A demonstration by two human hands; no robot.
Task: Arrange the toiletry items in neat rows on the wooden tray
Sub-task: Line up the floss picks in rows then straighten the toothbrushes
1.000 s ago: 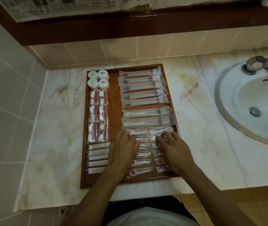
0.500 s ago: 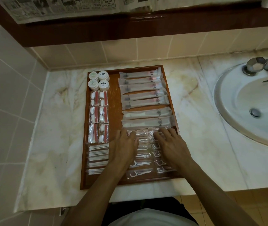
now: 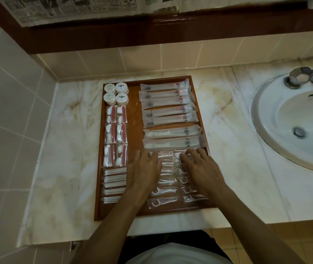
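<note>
A wooden tray (image 3: 132,115) sits on the marble bench (image 3: 66,149), with a white sink (image 3: 293,119) well apart at its 3 o'clock. Both hands lie palm down over the tray's near half. The left hand (image 3: 144,168) has its fingers straight and slightly spread, resting on the left column of clear floss-pick packets (image 3: 164,189). The right hand (image 3: 199,168) is spread wider, its fingertips (image 3: 190,152) touching the top packets of the right column; neither hand pinches anything. At 12 o'clock from the hands, long frosted sachets (image 3: 168,113) lie crosswise in a stacked row up to the tray's far edge. Down the tray's left side, from far to near, stand four round white jars (image 3: 116,93) in a square, then pairs of red-and-white packets (image 3: 116,135), then flat white packets (image 3: 113,185) just beside the left hand at its 9 o'clock.
</note>
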